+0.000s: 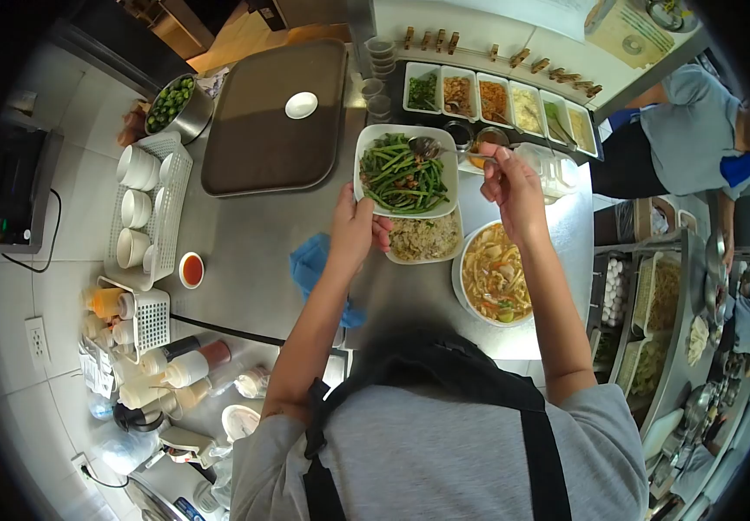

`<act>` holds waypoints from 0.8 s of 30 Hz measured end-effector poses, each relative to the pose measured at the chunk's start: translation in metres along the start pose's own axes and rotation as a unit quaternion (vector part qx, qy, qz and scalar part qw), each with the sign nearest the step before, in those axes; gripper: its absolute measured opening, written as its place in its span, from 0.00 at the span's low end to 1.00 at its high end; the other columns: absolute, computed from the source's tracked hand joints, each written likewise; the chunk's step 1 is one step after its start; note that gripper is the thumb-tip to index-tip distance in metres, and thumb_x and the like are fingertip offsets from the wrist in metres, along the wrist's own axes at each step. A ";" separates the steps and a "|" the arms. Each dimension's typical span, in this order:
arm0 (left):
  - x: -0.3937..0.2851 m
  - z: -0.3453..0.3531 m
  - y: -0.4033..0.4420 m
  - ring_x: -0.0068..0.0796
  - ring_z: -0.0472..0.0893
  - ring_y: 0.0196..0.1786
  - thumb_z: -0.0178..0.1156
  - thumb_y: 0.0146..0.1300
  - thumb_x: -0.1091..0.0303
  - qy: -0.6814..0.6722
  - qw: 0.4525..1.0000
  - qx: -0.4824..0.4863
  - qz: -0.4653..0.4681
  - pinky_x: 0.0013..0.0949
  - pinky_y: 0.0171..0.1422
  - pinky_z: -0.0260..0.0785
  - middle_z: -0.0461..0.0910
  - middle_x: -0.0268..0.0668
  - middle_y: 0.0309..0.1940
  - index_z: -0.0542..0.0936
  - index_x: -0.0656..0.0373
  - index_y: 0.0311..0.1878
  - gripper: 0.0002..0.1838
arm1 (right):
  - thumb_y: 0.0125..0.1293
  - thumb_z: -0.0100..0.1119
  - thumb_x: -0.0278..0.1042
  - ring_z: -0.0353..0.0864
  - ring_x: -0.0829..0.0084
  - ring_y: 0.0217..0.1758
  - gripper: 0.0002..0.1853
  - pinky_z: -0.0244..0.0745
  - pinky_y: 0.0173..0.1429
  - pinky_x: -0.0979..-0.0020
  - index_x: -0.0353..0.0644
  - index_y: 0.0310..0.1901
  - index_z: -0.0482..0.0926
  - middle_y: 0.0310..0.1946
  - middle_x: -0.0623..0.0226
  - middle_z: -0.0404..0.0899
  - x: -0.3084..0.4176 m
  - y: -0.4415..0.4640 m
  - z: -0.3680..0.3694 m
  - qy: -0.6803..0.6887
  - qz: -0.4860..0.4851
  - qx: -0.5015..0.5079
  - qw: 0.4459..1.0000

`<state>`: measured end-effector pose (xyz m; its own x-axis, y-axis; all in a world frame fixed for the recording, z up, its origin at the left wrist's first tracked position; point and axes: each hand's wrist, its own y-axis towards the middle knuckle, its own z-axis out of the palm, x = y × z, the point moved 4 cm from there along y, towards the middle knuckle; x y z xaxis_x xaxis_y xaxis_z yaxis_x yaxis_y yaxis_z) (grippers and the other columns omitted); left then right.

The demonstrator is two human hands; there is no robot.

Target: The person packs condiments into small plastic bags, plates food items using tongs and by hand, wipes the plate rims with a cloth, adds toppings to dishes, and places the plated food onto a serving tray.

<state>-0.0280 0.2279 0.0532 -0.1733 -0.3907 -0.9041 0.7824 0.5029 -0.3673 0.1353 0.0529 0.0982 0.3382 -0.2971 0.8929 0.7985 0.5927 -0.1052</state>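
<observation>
L hand (358,227) w/ green bean dish (406,171)

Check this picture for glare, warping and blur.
Head view: strong fisheye warping, with black corners; pale glare on the steel counter beside the soup bowl; faint sheen on the brown tray; green beans reasonably sharp, while the far-right cookware looks small and less distinct.
</observation>
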 end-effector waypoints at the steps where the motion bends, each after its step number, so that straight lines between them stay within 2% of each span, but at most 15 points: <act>1: -0.001 0.000 -0.001 0.24 0.72 0.13 0.40 0.68 0.69 -0.001 1.000 0.001 0.001 0.28 0.14 0.69 0.75 0.42 0.22 0.59 0.62 0.60 0.18 | 0.74 0.46 0.38 0.64 0.84 0.24 0.15 0.61 0.29 0.79 0.34 0.47 0.79 0.26 0.75 0.71 0.000 -0.005 0.006 -0.064 -0.022 0.009 0.998; 4: -0.003 -0.001 -0.005 0.24 0.72 0.12 0.40 0.68 0.70 -0.005 1.000 0.005 0.006 0.28 0.13 0.68 0.75 0.42 0.22 0.59 0.62 0.60 0.18 | 0.75 0.45 0.38 0.66 0.85 0.25 0.16 0.61 0.29 0.82 0.36 0.45 0.80 0.25 0.74 0.72 0.003 -0.020 0.025 -0.245 -0.100 0.038 0.964; 7: -0.005 -0.004 -0.011 0.23 0.72 0.12 0.40 0.67 0.69 -0.010 1.000 -0.001 0.010 0.27 0.13 0.68 0.76 0.41 0.22 0.60 0.61 0.60 0.18 | 0.75 0.45 0.38 0.66 0.85 0.25 0.16 0.62 0.29 0.82 0.35 0.45 0.80 0.25 0.74 0.71 0.003 -0.026 0.031 -0.248 -0.138 0.035 0.958; 10: -0.004 -0.006 -0.017 0.22 0.71 0.12 0.39 0.67 0.69 -0.009 1.000 -0.014 0.007 0.25 0.13 0.68 0.76 0.39 0.22 0.63 0.60 0.59 0.18 | 0.75 0.46 0.37 0.65 0.84 0.25 0.15 0.62 0.29 0.80 0.35 0.45 0.79 0.26 0.74 0.71 -0.006 -0.020 0.024 -0.171 -0.082 -0.009 0.982; 13: -0.003 -0.010 -0.020 0.22 0.71 0.12 0.40 0.68 0.67 -0.005 1.000 -0.012 0.003 0.26 0.13 0.68 0.76 0.40 0.23 0.63 0.60 0.58 0.17 | 0.73 0.48 0.37 0.64 0.83 0.25 0.14 0.63 0.30 0.79 0.36 0.46 0.78 0.27 0.74 0.72 -0.027 -0.008 0.008 0.044 0.021 -0.025 0.998; 16: 0.003 -0.015 -0.025 0.23 0.71 0.12 0.40 0.68 0.66 -0.012 1.000 -0.017 -0.003 0.26 0.13 0.68 0.76 0.40 0.23 0.64 0.60 0.58 0.17 | 0.72 0.49 0.37 0.64 0.82 0.25 0.13 0.63 0.31 0.78 0.37 0.46 0.78 0.27 0.74 0.72 -0.032 -0.007 0.003 0.098 0.069 -0.043 0.992; 20: 0.007 -0.022 -0.035 0.24 0.71 0.12 0.40 0.68 0.68 -0.034 0.999 -0.034 -0.008 0.27 0.13 0.68 0.75 0.40 0.22 0.63 0.62 0.57 0.17 | 0.72 0.47 0.36 0.62 0.84 0.25 0.13 0.62 0.30 0.81 0.37 0.49 0.75 0.28 0.75 0.70 -0.019 0.001 -0.008 0.080 0.031 -0.070 0.994; 23: 0.013 -0.038 -0.054 0.24 0.71 0.12 0.39 0.68 0.69 -0.061 0.996 -0.058 0.016 0.28 0.13 0.68 0.75 0.40 0.21 0.63 0.63 0.56 0.16 | 0.74 0.46 0.39 0.63 0.83 0.23 0.15 0.60 0.28 0.79 0.36 0.48 0.77 0.26 0.75 0.71 -0.009 0.022 -0.026 -0.085 -0.100 -0.079 0.988; 24: 0.017 -0.046 -0.063 0.24 0.70 0.12 0.39 0.68 0.69 -0.071 0.994 -0.072 0.028 0.29 0.13 0.68 0.75 0.40 0.20 0.63 0.63 0.56 0.16 | 0.74 0.46 0.39 0.65 0.82 0.22 0.15 0.63 0.28 0.78 0.37 0.47 0.78 0.25 0.74 0.72 -0.013 0.034 -0.034 -0.170 -0.108 -0.082 0.976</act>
<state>-0.1078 0.2252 0.0510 -0.0364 -0.4589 -0.8878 0.6928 0.6286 -0.3533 0.1754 0.0512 0.0679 -0.0087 -0.1200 0.9927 0.9116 0.4070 0.0572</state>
